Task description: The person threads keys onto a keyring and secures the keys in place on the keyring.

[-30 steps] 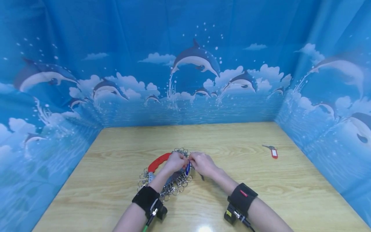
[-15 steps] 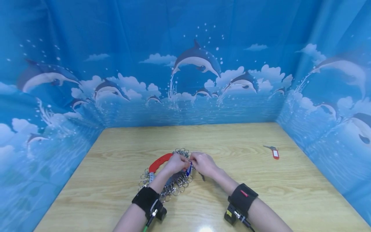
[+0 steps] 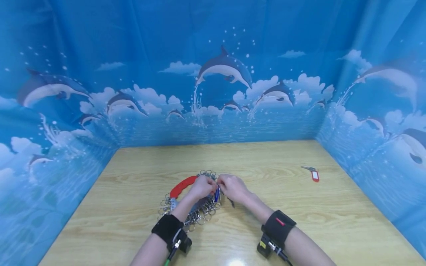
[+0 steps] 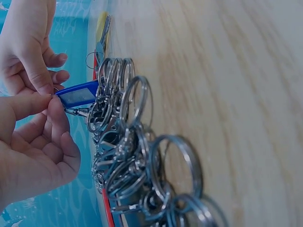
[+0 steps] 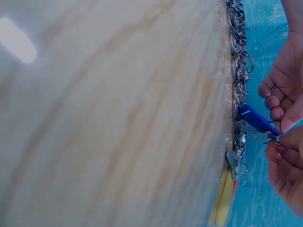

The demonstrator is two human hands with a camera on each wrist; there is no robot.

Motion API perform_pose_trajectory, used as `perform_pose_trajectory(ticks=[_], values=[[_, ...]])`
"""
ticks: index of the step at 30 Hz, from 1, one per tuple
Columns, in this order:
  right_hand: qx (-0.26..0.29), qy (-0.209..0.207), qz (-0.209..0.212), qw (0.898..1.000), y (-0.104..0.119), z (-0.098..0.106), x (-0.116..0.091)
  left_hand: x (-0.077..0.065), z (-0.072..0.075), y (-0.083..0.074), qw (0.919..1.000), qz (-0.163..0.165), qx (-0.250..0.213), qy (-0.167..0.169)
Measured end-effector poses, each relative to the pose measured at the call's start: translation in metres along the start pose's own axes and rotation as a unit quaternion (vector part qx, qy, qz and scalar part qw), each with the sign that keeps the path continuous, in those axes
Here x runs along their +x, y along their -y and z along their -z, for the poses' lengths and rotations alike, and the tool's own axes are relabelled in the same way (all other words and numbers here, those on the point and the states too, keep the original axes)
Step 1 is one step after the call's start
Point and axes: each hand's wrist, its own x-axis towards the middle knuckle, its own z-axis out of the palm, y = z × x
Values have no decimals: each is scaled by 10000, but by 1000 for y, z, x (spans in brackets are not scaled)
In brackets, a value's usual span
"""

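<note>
My left hand (image 3: 203, 186) and right hand (image 3: 232, 185) meet at the right side of a heap of metal rings and clasps (image 3: 201, 218). Fingertips of both pinch the small metal ring (image 5: 276, 140) at the end of a blue key tag (image 4: 77, 96). Tilted downward from the fingers, the tag reaches the heap. A metal piece (image 4: 78, 112), perhaps a key or a clasp, hangs beside it. Several split rings surround a curved red piece (image 3: 182, 186) with a grey-blue part (image 3: 174, 202). My left forearm hides some of this.
A key with a yellow tag (image 5: 226, 194) lies beside the heap, mostly under my right hand in the head view. Farther right on the wooden table (image 3: 266, 159) lies a key with a red tag (image 3: 314, 176). Blue dolphin-print cloth (image 3: 149, 74) walls the table's back and sides.
Both hands stay in place at the ring. The blue tag has swung slightly between them and now hangs more upright.
</note>
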Motion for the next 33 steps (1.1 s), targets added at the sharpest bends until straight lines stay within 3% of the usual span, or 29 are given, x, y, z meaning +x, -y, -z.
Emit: perform_pose_trajectory(ticks=[8, 14, 22, 33], values=[[59, 8, 58, 10000, 2, 4, 2, 2, 3, -3, 9997, 107, -239, -27], [-4, 57, -59, 10000, 2, 4, 1, 1, 4, 0, 9989, -4, -455, -92], [-22, 48, -227, 9997, 2, -1, -3, -4, 0, 1, 9995, -165, -1, 257], [39, 18, -200, 9998, 4, 3, -2, 2, -3, 4, 9996, -247, -137, -31]])
